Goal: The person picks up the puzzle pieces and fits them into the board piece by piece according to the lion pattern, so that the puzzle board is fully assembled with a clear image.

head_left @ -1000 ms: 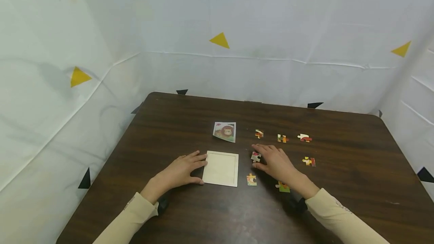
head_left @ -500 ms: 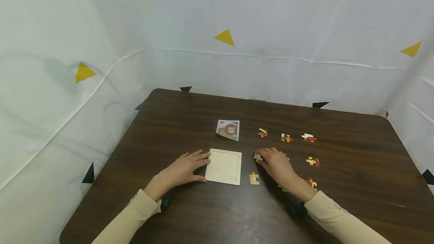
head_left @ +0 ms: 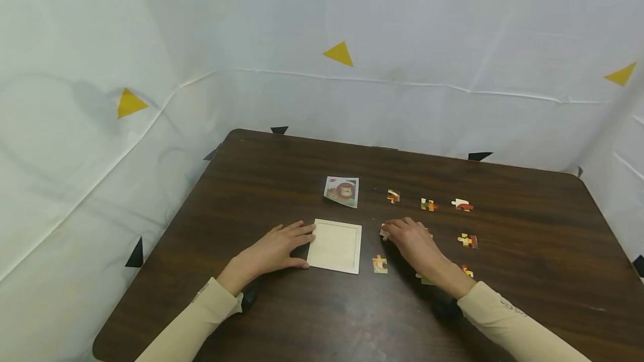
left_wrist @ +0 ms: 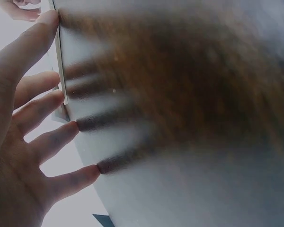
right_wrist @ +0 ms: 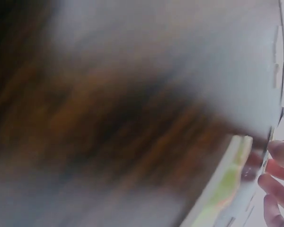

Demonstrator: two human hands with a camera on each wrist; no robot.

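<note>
A square, pale wooden puzzle tray (head_left: pixel 334 246) lies on the dark table. My left hand (head_left: pixel 274 250) is spread flat beside it, with its fingertips and thumb at the tray's left edge; the left wrist view shows the straight fingers (left_wrist: pixel 54 142) reaching the tabletop. To the right of the tray, my right hand (head_left: pixel 413 244) pinches a jigsaw piece (head_left: pixel 384 233), mostly covered by its fingers. An orange and cream jigsaw piece (head_left: pixel 380 265) lies just in front of that hand. Under the right wrist is a green-edged piece (head_left: pixel 425 280), large in the right wrist view.
A picture card (head_left: pixel 342 191) of a lion, one corner curling up, lies behind the tray. More jigsaw pieces (head_left: pixel 429 205) are scattered at the right, including a red and yellow one (head_left: pixel 467 241). White sheeting (head_left: pixel 402 38) hangs behind the table (head_left: pixel 282 166).
My right hand's fingers have closed in on the jigsaw piece, which they stood loosely around before. The left hand keeps its place at the tray. The head view has shifted slightly.
</note>
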